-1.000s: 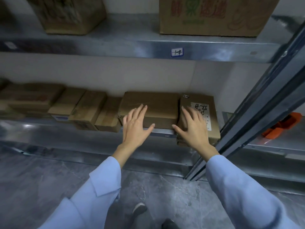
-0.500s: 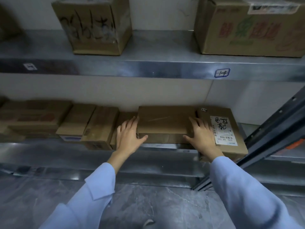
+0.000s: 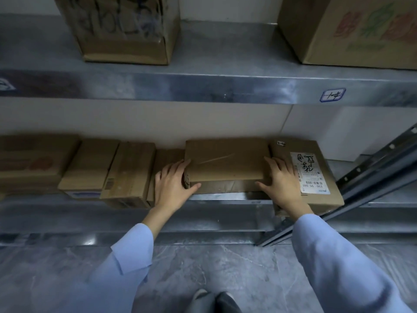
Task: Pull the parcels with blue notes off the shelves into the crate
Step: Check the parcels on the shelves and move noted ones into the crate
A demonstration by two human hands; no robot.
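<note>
A person in pale blue sleeves leans toward metal shelving. Both hands grasp a flat brown parcel (image 3: 225, 161) lying at the front of the lower shelf (image 3: 225, 197). The left hand (image 3: 171, 184) wraps its fingers (image 3: 178, 166) round the parcel's left end, with the thumb on the front face. The right hand (image 3: 282, 186) holds the right end the same way. The step appears to be taking hold, ready to draw the parcel off the shelf. No blue note shows on it from this angle. The next move probably calls for a level pull toward the body, clear of the labelled parcel (image 3: 316, 177) just beside it on the right and the row of parcels (image 3: 128, 172) on the left. The upper shelf (image 3: 203, 86) carries two large boxes (image 3: 121, 30). The crate is out of view.
</note>
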